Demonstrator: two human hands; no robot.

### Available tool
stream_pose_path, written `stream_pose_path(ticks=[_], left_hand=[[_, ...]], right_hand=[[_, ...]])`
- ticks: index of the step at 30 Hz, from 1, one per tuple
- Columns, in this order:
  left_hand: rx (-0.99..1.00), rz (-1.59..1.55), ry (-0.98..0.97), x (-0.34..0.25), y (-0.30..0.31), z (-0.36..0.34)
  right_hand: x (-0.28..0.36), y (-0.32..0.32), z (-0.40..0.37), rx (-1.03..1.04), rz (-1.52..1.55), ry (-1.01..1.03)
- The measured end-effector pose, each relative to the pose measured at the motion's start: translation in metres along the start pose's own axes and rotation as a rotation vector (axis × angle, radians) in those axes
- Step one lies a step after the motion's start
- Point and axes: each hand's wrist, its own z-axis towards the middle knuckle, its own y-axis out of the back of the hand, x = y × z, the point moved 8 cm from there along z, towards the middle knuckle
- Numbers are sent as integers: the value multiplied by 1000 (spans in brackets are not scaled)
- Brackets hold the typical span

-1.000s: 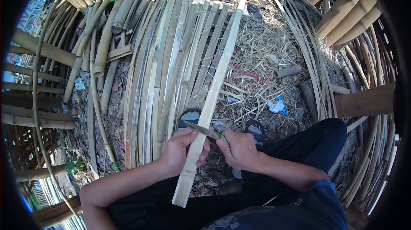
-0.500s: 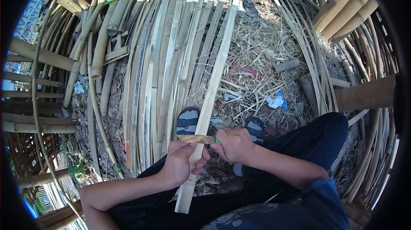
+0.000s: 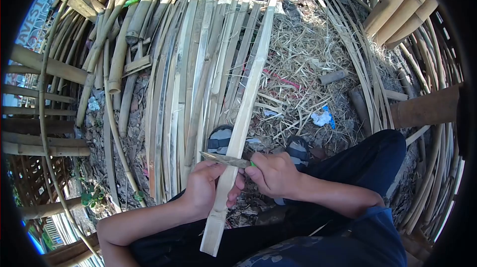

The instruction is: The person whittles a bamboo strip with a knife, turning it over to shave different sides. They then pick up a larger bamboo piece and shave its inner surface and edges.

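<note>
A long split bamboo strip (image 3: 247, 98) slants from my lap away toward the far ground. My left hand (image 3: 202, 187) is wrapped around its near part, with fingertips showing on the right side of the strip. In my right hand (image 3: 276, 173) is a knife (image 3: 226, 160) with a green handle, mostly hidden by my fingers. The blade lies across the strip just beyond my left hand, its tip pointing left. My left thumb is close to the blade; whether it touches cannot be made out.
Several split bamboo strips (image 3: 186, 93) lie side by side on the left. Shavings (image 3: 298, 58) cover the ground ahead, with a short bamboo piece (image 3: 333, 76) and white-and-blue litter (image 3: 324, 118) among them. A thick bamboo pole (image 3: 427, 106) juts in from the right. Sandalled feet (image 3: 218, 140) are beneath the strip.
The strip has slid slightly toward me, its near end now lower. The knife blade has tilted, its tip raised and shifted a little left. Both hands keep their hold.
</note>
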Motion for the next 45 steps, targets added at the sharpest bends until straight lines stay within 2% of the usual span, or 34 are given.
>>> stream_pose_path(ticks=[4,8,10,12,13,14,16,18,20,26,30,32,36,38,39,41,44,45], left_hand=[[-11,102,5,2,0,1],[-45,85,29,6,0,1],[-80,33,48,7,3,1],[-48,41,54,5,1,-6],[-14,44,58,3,-2,-9],[-10,47,55,1,-3,-9],[-24,23,55,-2,-4,-6],[-11,-2,52,-2,-4,-3],[0,-24,55,1,-4,0],[-33,-43,128,15,5,4],[-52,3,124,15,6,-1],[-59,7,134,15,5,-6],[-38,-22,122,8,-3,-4],[-45,-21,124,8,-1,-5],[-32,-50,124,9,-1,-3],[-19,-77,125,10,1,-2],[9,-104,130,12,2,-3],[14,-111,143,12,3,-4]], right_hand=[[-4,-6,-1,9,-199,92],[-10,-9,-2,34,-174,89],[-23,-1,1,-19,-229,-26],[-73,11,4,-34,-346,-266],[-89,18,5,-25,-349,-304],[-89,18,5,-30,-353,-303],[-83,23,8,-110,-141,-294],[-41,5,5,-62,43,-113],[-11,0,3,-13,-17,15],[-10,-5,7,6,-214,127],[-36,-4,10,-7,-214,92],[-92,17,14,-69,-333,-239],[-82,20,17,-104,-201,-236],[-41,10,12,-143,18,-71],[-30,10,10,-143,25,-71],[-10,-1,7,15,-36,-3],[-35,9,17,-65,-166,-95],[-54,11,19,-35,-190,-153]])
